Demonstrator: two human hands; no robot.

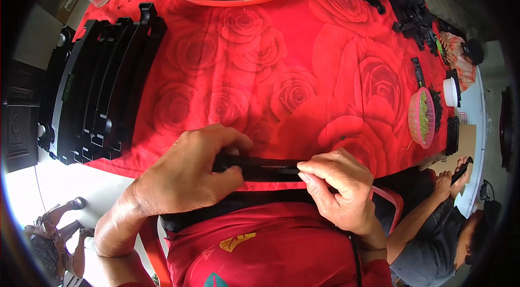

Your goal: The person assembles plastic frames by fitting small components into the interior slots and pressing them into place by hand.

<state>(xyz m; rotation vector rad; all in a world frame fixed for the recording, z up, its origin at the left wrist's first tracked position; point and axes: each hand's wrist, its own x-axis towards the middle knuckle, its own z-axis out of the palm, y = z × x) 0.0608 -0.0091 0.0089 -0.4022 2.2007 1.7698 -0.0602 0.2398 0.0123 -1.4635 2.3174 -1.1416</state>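
Close to my body, at the near edge of the red cloth, I hold a long black plastic part (260, 172) level between both hands. My left hand (192, 170) wraps its fingers and thumb round the left end. At the other end my right hand (341, 187) pinches the part between thumb and fingertips. A narrow lighter strip shows along its upper side near the right fingers; what that is I cannot make out. The ends of the part are covered by my hands.
Long black plastic housings (103, 86) lie side by side at the left. A red basin (227, 2) of small green, yellow and black pieces stands at the far side. More black parts (401, 0) are heaped far right, beyond a pink basket (421, 116). A co-worker (433, 233) sits at the right.
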